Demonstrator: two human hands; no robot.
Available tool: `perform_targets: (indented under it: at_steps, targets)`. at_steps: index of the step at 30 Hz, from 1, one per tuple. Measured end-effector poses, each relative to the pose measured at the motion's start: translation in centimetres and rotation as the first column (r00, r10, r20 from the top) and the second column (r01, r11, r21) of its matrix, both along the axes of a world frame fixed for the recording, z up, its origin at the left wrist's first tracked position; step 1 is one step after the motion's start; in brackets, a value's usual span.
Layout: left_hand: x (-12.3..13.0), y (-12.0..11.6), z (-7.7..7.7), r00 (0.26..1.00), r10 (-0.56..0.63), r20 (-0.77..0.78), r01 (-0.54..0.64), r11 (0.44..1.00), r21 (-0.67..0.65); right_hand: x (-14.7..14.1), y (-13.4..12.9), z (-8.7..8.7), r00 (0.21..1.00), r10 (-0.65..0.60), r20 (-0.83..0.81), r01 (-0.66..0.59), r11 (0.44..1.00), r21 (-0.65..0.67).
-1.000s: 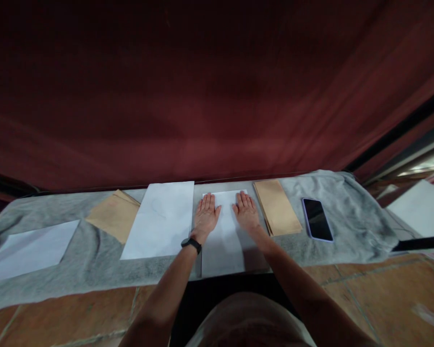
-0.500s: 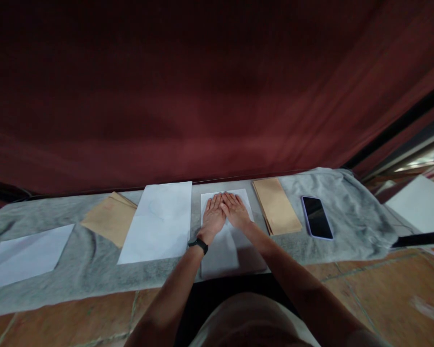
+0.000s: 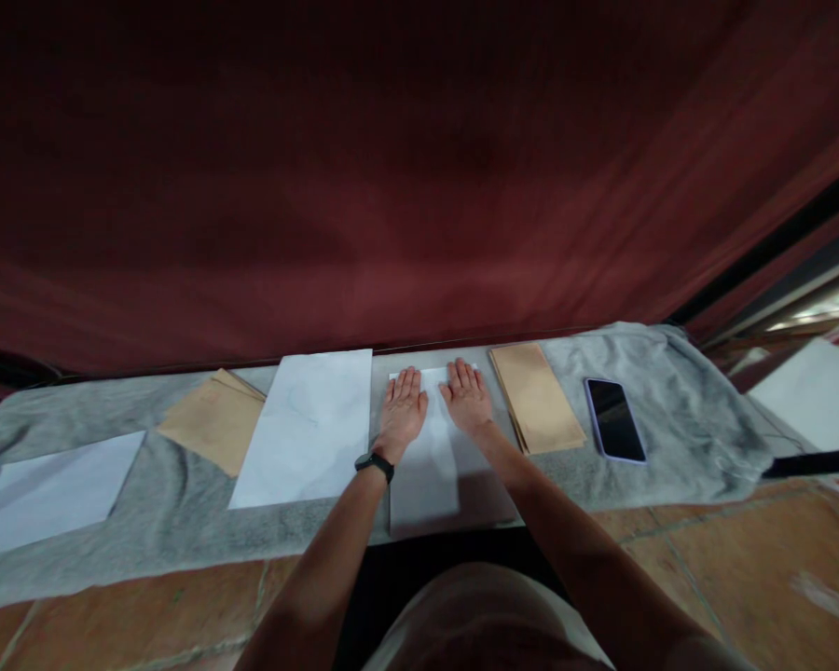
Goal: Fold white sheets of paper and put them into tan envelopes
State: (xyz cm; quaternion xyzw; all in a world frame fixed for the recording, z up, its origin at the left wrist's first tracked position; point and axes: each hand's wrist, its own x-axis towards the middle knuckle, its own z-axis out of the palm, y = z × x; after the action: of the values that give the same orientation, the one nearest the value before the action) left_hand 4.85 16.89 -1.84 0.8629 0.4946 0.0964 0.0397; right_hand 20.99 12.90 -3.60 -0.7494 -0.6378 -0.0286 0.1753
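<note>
- As I look down through the head camera from my remote post, the person's pale top (image 3: 486, 610) occupies the lower middle, with tiled floor (image 3: 160, 606) to either side.
- Just past the lap, the central white paper (image 3: 426, 499) lies lengthwise on the tabletop (image 3: 182, 531), which is draped in grey cloth.
- I note a black watch (image 3: 376, 463) around the left wrist.
- Left hand (image 3: 402, 415): palm down on the paper's far left part, fingers straight, grip released.
- Right hand (image 3: 468, 401): palm down on the far right part, fingers likewise extended, grip released; a strip of paper shows between the two hands.
- To the left I see a large white sheet (image 3: 308, 433), brown paper pieces (image 3: 213, 424) just beside it, and a second white sheet (image 3: 56, 494) farther out.
- To the right, a brown paper stack (image 3: 538, 398) lies near the right hand; a phone (image 3: 615, 419), lilac at its edge and dark-screened, lies beyond the stack.
- Farthest from me, a dark red backdrop (image 3: 419, 186) rises behind the tabletop.
</note>
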Motion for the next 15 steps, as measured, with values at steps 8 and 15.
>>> perform_targets:
  at_steps: [8, 15]
  targets:
    - [-1.2, -0.9, 0.7, 0.998, 0.064, -0.011, -0.064, 0.998, 0.028, 0.9, -1.5, -0.3, 0.999, -0.049, -0.021, 0.051, 0.994, 0.102]
    - [-5.7, -8.8, 0.6, 0.995, -0.095, -0.013, 0.096, 0.993, 0.074, 0.2, -7.2, 0.7, 0.998, 0.057, -0.008, -0.057, 0.997, 0.051]
